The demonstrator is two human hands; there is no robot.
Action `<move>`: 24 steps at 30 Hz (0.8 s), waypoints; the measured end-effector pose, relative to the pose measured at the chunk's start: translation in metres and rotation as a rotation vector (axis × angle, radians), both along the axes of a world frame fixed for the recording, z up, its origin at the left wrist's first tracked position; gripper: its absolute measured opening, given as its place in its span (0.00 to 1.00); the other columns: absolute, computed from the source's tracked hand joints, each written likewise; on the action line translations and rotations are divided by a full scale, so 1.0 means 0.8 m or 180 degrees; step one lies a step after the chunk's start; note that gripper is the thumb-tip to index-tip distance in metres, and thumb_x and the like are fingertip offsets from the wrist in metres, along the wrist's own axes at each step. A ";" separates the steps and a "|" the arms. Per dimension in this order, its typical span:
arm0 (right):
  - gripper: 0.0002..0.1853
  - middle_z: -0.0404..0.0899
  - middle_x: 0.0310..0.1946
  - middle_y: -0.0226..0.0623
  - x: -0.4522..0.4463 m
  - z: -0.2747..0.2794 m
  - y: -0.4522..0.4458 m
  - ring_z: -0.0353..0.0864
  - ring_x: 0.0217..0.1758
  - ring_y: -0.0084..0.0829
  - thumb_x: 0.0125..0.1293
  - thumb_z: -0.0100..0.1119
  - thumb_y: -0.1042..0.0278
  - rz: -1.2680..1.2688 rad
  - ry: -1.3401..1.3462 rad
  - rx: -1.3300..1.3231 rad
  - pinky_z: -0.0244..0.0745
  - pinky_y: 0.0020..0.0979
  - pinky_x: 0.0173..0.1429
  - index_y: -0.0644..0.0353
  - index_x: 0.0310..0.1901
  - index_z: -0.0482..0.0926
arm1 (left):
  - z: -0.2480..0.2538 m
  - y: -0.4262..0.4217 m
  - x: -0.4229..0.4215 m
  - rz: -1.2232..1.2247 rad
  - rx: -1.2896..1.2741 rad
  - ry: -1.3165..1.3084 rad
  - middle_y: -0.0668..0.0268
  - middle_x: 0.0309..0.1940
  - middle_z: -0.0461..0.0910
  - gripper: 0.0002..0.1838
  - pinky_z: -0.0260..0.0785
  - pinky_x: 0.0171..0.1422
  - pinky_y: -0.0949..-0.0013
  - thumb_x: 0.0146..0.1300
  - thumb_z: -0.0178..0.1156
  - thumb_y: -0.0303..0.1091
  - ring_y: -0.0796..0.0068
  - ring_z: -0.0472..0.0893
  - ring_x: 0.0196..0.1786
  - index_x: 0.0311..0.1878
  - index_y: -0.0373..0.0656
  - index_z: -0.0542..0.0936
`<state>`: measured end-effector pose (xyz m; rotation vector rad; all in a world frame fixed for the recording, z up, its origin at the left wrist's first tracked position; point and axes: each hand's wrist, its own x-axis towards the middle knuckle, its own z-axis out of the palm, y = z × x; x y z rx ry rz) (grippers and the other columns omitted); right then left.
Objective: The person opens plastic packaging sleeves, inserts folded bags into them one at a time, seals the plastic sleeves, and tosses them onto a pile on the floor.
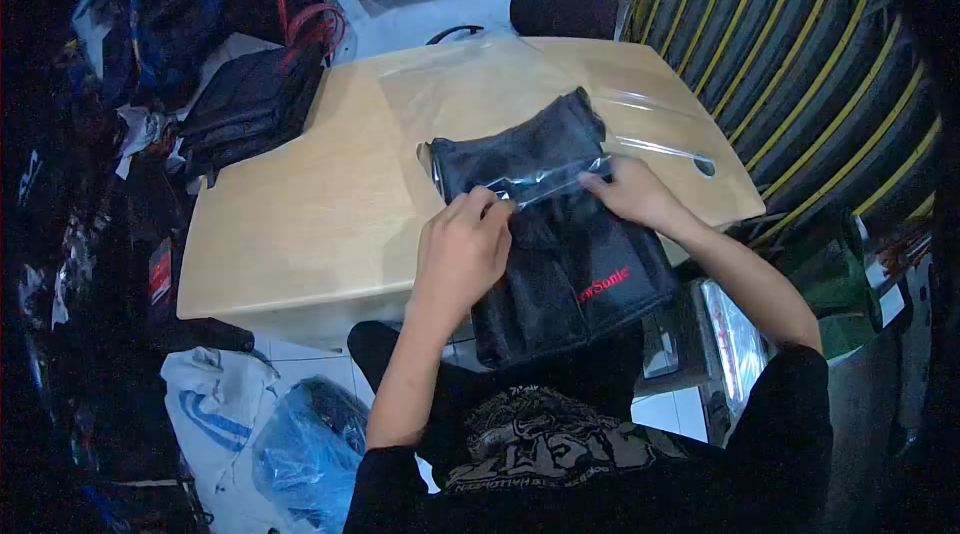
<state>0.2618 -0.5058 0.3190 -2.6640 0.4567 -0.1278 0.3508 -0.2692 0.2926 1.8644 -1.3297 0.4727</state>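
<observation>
Fingers nearly closed: left hand (pixel 462 246) and right hand (pixel 637 194) pinch clear plastic film (pixel 545 177) across black ViewSonic bag (pixel 545 259), at worktop's (pixel 300 224) 5 o'clock, overhanging near edge. Risks: uneven pull could split film; bag folds could snag it; overhang could tip bag off.

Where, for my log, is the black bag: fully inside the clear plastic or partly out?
Partly out: the black bag extends past the clear plastic, red lettering uncovered.

Cool, dimmish light in here, glinting off the clear plastic (pixel 547 182) and paling the tabletop (pixel 300 224), while the curved, blackened edges look smeared and grainy
</observation>
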 end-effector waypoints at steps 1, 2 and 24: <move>0.25 0.75 0.48 0.61 0.002 -0.006 0.005 0.76 0.48 0.60 0.62 0.59 0.65 0.0062 -0.0487 -0.0230 0.70 0.43 0.57 0.78 0.53 0.68 | -0.005 0.000 -0.001 0.0144 0.0187 -0.0028 0.59 0.34 0.77 0.08 0.72 0.39 0.59 0.51 0.59 0.24 0.56 0.77 0.32 0.37 0.40 0.79; 0.25 0.74 0.50 0.62 0.003 -0.011 0.012 0.74 0.50 0.60 0.63 0.58 0.65 0.0119 -0.0974 -0.0466 0.70 0.43 0.58 0.78 0.54 0.67 | -0.011 -0.001 -0.001 0.0283 0.0371 -0.0058 0.59 0.34 0.77 0.07 0.71 0.41 0.58 0.51 0.58 0.24 0.57 0.77 0.33 0.36 0.40 0.79; 0.18 0.74 0.52 0.48 -0.175 -0.117 0.084 0.78 0.56 0.45 0.73 0.45 0.69 -0.0873 -0.0732 0.5506 0.77 0.47 0.57 0.65 0.61 0.62 | -0.049 -0.027 -0.014 0.0020 -0.0205 -0.0154 0.64 0.32 0.76 0.07 0.71 0.36 0.62 0.53 0.64 0.26 0.62 0.78 0.33 0.36 0.41 0.79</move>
